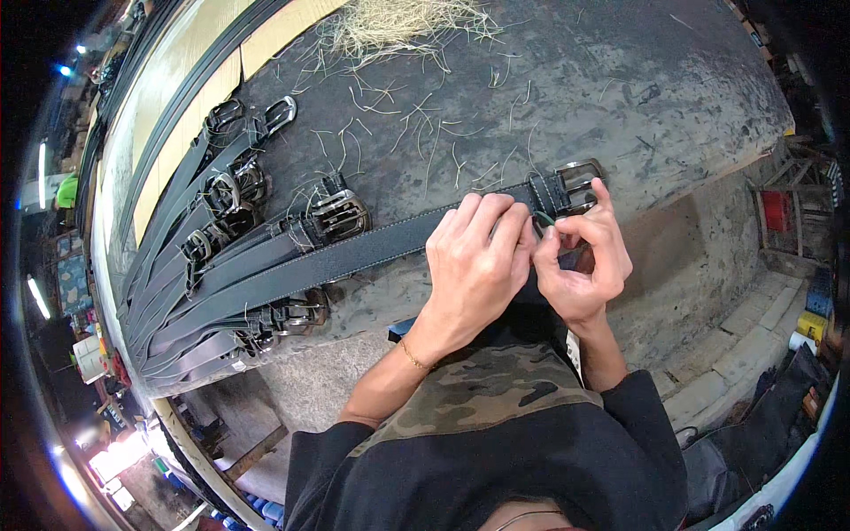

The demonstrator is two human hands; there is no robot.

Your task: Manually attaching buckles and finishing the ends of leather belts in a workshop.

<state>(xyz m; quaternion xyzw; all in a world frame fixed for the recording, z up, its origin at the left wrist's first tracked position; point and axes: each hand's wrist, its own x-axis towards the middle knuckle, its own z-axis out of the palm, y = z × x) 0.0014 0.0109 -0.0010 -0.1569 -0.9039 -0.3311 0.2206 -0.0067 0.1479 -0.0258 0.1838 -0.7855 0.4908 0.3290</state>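
Note:
A black leather belt (354, 254) with light stitching runs across the table's near edge, its metal buckle (580, 184) at the right end. My left hand (478, 265) is closed just below the belt near that end, fingers bent and pressed together. What its fingertips hold is hidden. Close beside it, my right hand (589, 261) is closed in a pinch below the buckle, little finger raised. Between the fingertips of both hands shows a small, thin, dark green strip (543, 219), pinched by my right hand.
More belts with buckles (341, 212) lie fanned out at the left. Pale loose thread ends are scattered on the dark table (611, 80), with a heaped pile of threads (403, 22) at the far side. A pale ledge (708, 345) lies beyond the table at the right.

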